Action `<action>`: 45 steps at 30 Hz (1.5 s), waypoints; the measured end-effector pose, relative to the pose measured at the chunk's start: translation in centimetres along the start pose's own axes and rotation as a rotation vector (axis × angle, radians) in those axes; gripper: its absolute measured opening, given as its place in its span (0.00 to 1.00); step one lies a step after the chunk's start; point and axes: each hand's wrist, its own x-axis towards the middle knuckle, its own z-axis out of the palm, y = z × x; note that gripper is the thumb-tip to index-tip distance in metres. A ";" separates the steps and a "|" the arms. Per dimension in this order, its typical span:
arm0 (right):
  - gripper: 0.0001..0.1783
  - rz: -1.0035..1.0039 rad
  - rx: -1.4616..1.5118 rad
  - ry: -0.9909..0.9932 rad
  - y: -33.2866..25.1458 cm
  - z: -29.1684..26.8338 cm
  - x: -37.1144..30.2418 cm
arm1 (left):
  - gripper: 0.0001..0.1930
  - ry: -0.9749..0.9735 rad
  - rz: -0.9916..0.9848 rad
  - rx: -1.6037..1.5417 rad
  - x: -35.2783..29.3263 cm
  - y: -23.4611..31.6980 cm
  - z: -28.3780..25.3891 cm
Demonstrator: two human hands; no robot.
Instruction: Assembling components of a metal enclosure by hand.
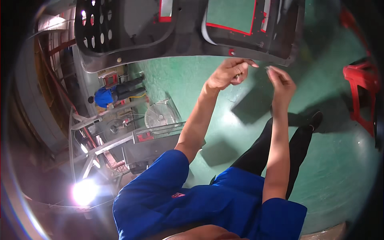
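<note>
A large dark panel (188,44) with cut-outs, some edged in red, spans the top of the view. Just below its lower edge is my left hand (230,74), index finger stretched to the right and the other fingers curled. Something small and pale shows among those curled fingers, too small to name. My right hand (282,82) is raised opposite it, below the panel's right corner, thumb and fingers pinched together. A tiny light-coloured bit (267,67) shows at its fingertips; its kind is unclear. The two hands are apart, with a narrow gap between their fingertips.
On the right is a red plastic stool (362,90). To the left stand a round fan (161,115), a grey slotted crate (164,132) and a metal frame (108,147). Farther off, another person (114,95) wears blue. A bright lamp (85,193) glares at lower left above green floor.
</note>
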 end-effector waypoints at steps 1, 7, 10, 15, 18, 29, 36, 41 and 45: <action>0.07 -0.008 -0.005 0.091 0.0 0.4 1.2 | 0.22 -0.010 -0.044 0.032 0.3 1.9 -1.4; 0.05 0.073 0.014 0.305 5.9 -2.5 3.8 | 0.19 0.031 -0.104 0.103 -0.2 2.7 -1.5; 0.05 0.111 0.022 0.339 6.2 -2.6 4.1 | 0.16 0.005 0.001 0.083 0.0 2.3 -1.4; 0.06 0.061 0.042 0.283 4.5 -3.2 5.5 | 0.13 0.067 -0.075 0.002 0.2 2.8 -0.5; 0.05 0.022 -0.103 0.226 4.1 -3.8 6.7 | 0.11 0.087 -0.032 -0.050 0.3 2.7 -0.2; 0.05 -0.063 -0.416 0.036 3.5 -3.7 7.5 | 0.19 -0.194 -0.250 -0.361 -1.3 4.1 -1.2; 0.06 -0.113 -0.765 -0.146 -0.4 -3.1 4.5 | 0.17 -0.193 -0.195 -0.393 -3.0 1.7 -0.2; 0.15 0.078 -0.572 -0.646 -6.6 2.3 0.3 | 0.16 -0.149 -0.103 -0.473 -2.4 2.3 2.4; 0.17 -0.103 -0.875 -0.581 -11.3 4.7 -0.6 | 0.19 -0.089 -0.054 -0.663 -3.6 3.3 4.0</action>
